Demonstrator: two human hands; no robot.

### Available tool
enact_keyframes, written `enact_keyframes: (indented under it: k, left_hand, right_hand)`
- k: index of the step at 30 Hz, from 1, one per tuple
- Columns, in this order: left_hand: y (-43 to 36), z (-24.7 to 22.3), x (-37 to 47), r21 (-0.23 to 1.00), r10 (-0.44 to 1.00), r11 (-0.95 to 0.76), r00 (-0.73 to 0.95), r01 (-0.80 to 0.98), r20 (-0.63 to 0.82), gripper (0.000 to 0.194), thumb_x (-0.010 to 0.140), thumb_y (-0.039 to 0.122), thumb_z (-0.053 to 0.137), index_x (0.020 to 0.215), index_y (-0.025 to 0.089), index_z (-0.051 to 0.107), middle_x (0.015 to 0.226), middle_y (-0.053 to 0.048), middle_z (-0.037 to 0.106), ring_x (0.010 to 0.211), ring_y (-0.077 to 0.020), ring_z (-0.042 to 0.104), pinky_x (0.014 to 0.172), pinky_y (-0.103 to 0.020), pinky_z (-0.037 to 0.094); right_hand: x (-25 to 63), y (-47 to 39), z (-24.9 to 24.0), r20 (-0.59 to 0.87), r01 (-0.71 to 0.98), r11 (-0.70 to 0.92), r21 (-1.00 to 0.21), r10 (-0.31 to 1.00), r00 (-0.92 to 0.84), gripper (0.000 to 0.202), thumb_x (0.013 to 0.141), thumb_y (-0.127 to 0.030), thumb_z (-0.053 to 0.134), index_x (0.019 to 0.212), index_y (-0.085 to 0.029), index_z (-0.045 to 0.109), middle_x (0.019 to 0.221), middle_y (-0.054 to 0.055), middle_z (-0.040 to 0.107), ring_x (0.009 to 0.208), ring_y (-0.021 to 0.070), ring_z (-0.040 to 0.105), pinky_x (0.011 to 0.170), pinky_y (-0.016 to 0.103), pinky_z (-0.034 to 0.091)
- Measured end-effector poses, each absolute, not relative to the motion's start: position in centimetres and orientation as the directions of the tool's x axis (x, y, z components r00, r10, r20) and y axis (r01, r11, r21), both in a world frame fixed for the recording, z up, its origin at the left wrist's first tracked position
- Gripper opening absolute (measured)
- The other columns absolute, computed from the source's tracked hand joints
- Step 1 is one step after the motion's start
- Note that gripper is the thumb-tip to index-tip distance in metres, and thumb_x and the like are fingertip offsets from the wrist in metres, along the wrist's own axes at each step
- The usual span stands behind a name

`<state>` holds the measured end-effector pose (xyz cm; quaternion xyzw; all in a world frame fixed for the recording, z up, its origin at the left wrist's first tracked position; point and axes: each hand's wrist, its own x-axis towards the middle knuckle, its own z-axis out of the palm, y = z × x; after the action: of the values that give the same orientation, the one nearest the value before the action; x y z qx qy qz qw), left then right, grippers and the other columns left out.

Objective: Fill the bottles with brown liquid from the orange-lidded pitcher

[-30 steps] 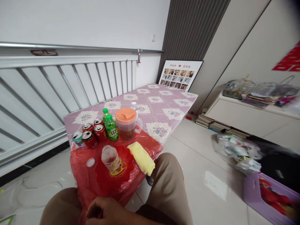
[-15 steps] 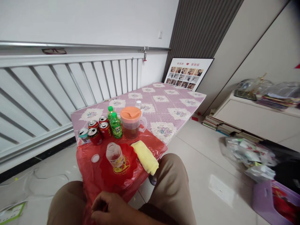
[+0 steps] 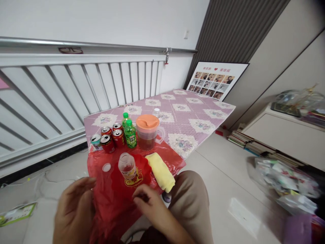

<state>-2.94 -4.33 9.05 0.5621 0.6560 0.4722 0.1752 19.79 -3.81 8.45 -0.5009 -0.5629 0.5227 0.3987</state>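
A clear, open-mouthed bottle [image 3: 127, 166] with a printed label stands on a scalloped red tray [image 3: 119, 184]. Just left of the tray lies a round white lid [image 3: 106, 167]. My right hand [image 3: 149, 203] is over the tray's near edge, its fingers loosely bent and nothing visible in them. At the left edge of the red plastic sheet [image 3: 104, 217], my left hand [image 3: 74, 210] is raised, slightly blurred, fingers curved and apart from the thumb, with no object showing. A folded yellow cloth [image 3: 161, 172] rests right of the tray.
Behind the tray are several drink cans [image 3: 108, 144], two green-capped bottles [image 3: 131, 134] and a pitcher [image 3: 146, 135] with an orange lid. A small white-capped bottle [image 3: 156, 113] stands behind the pitcher. The table [image 3: 182, 117] has a floral cover, with a radiator [image 3: 114, 81] alongside.
My left hand has come into view at the left. My right hand has moved right and up to the tray's near edge. The view has shifted a little.
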Motion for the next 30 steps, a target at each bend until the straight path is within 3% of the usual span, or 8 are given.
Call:
enact_keyframes:
  k: [2,5,8,11,17,23,27,30]
  left_hand:
    - [-2.8,7.4,-1.9,0.869,0.936,-0.034,-0.288,0.494,0.2,0.045,0.094,0.044,0.04,0.135,0.024,0.045,0.12,-0.006,0.064,0.103,-0.0237,0.066,0.085,-0.039,0.06]
    - [-2.1,3.6,-1.5,0.811,0.952,-0.037,-0.225,0.584,0.206,0.05,0.093,0.042,0.04,0.136,0.017,0.043,0.134,-0.013,0.056,0.12,-0.0291,0.057,0.103,-0.05,0.05]
    - [-2.7,0.0,-1.6,0.665,0.967,-0.073,-0.11,0.743,0.228,0.053,0.094,0.035,0.037,0.141,0.011,0.038,0.146,-0.018,0.045,0.138,-0.0319,0.04,0.115,-0.054,0.035]
    - [-3.5,-2.1,-1.7,0.531,0.981,-0.11,0.006,0.84,0.195,0.058,0.093,0.032,0.039,0.146,0.009,0.032,0.151,-0.02,0.038,0.144,-0.0327,0.032,0.116,-0.054,0.033]
    - [-4.6,-2.9,-1.2,0.344,0.997,-0.035,0.011,0.938,0.07,0.07,0.089,0.03,0.047,0.151,0.01,0.024,0.155,-0.02,0.033,0.147,-0.0337,0.025,0.113,-0.058,0.03]
    - [-5.4,-2.6,-1.2,0.176,0.999,-0.007,0.013,0.984,-0.034,0.079,0.082,0.032,0.054,0.152,0.01,0.025,0.16,-0.019,0.025,0.15,-0.0337,0.015,0.114,-0.058,0.026]
    - [-5.5,-2.7,-1.4,0.085,0.997,-0.003,0.009,0.996,-0.071,0.08,0.079,0.03,0.057,0.15,0.01,0.029,0.161,-0.017,0.022,0.15,-0.0336,0.014,0.114,-0.057,0.027]
    - [-5.6,-3.1,-1.5,0.049,0.997,-0.007,0.01,0.999,-0.072,0.078,0.08,0.028,0.056,0.151,0.01,0.028,0.162,-0.016,0.02,0.15,-0.0332,0.015,0.112,-0.057,0.029]
  right_hand:
    - [22.3,-3.0,8.2,-0.013,0.202,-0.008,-0.979,1.0,-0.022,0.01,0.085,-0.028,0.055,0.087,-0.02,0.061,0.082,0.0,0.061,0.076,0.0136,0.056,0.07,0.024,0.044]
    - [25.9,-1.4,7.5,0.109,0.363,0.041,-0.931,0.98,0.167,0.019,0.089,-0.037,0.051,0.091,-0.02,0.059,0.083,0.003,0.062,0.074,0.0165,0.058,0.07,0.028,0.047]
    - [28.1,0.2,6.5,0.29,0.621,0.133,-0.773,0.944,0.16,0.018,0.088,-0.031,0.05,0.098,-0.019,0.06,0.098,0.009,0.065,0.093,0.0225,0.061,0.085,0.036,0.048]
    - [28.7,1.5,5.5,0.36,0.781,0.203,-0.59,0.933,0.03,0.032,0.086,-0.021,0.049,0.115,-0.014,0.06,0.116,0.016,0.063,0.111,0.0265,0.056,0.099,0.043,0.044]
    - [27.7,2.6,4.4,0.199,0.913,0.174,-0.368,0.974,-0.105,0.049,0.084,-0.015,0.052,0.133,-0.011,0.056,0.139,0.021,0.052,0.127,0.0297,0.049,0.107,0.048,0.039]
    - [27.1,2.3,4.8,0.048,0.95,0.06,-0.306,0.998,-0.047,0.065,0.08,-0.026,0.066,0.142,-0.021,0.05,0.153,0.016,0.039,0.135,0.035,0.039,0.104,0.051,0.04]
    - [26.9,2.4,4.7,0.033,0.953,0.031,-0.3,0.999,-0.022,0.053,0.089,-0.027,0.055,0.142,-0.022,0.051,0.151,0.018,0.041,0.131,0.0342,0.044,0.098,0.048,0.045]
    - [27.5,2.6,4.7,0.047,0.954,0.05,-0.296,0.998,-0.037,0.052,0.088,-0.022,0.054,0.141,-0.022,0.053,0.148,0.018,0.045,0.129,0.0314,0.048,0.099,0.047,0.044]
